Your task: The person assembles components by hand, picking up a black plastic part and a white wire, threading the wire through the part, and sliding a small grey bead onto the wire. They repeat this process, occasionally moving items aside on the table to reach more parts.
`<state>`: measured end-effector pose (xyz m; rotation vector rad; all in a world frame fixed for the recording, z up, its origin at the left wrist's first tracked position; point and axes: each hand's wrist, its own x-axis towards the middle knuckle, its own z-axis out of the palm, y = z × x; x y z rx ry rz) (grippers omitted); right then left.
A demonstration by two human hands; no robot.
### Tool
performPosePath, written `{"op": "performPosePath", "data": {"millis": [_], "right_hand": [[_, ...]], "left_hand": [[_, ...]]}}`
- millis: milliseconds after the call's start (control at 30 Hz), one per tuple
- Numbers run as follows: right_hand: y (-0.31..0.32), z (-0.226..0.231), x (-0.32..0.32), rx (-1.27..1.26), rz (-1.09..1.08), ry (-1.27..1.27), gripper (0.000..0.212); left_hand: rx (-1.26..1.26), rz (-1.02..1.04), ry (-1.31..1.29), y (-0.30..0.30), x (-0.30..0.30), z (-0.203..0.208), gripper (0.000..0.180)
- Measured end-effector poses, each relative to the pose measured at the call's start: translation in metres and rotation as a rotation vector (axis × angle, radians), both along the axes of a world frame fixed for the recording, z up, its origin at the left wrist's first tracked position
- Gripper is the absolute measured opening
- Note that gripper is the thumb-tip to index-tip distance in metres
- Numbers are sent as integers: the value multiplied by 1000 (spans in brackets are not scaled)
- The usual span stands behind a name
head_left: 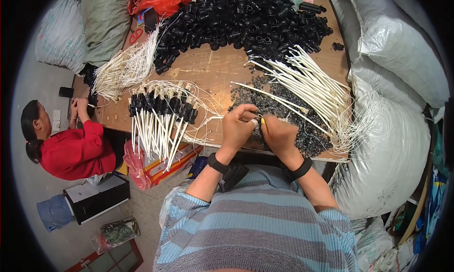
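Observation:
Over the near edge of the table, my left hand (pixel 238 128) and my right hand (pixel 281 135) meet with fingertips pinched together. Whatever lies between them is small, partly dark, and too hidden to name. A white covering shows at my left thumb tip, and something yellow at my right fingertips. Beneath and around both hands spread many small dark plastic pieces (pixel 312 123). Right of them lies a bundle of long white sleeved wires (pixel 302 78) with loose thin ends. To the left, white rods with black lamp-holder-like fittings (pixel 163 109) rest in a row, overhanging the table edge.
A big heap of black plastic fittings (pixel 236 23) covers the back of the wooden table (pixel 203 66). Another wire bundle (pixel 125 71) and red scissors (pixel 135 35) lie back left. White sacks (pixel 392 144) crowd the right side. A person in red (pixel 71 149) sits at left.

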<state>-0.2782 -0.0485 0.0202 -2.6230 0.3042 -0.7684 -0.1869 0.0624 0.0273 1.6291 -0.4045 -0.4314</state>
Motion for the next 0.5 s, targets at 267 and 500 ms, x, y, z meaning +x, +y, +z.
{"op": "performPosePath", "data": {"millis": [267, 500], "right_hand": [[1, 1, -1, -13, 45, -34, 2], [-3, 10, -5, 381, 120, -68, 12]], "left_hand": [[131, -101, -145, 6, 9, -7, 17], [133, -62, -463, 7, 10, -4, 14]]}}
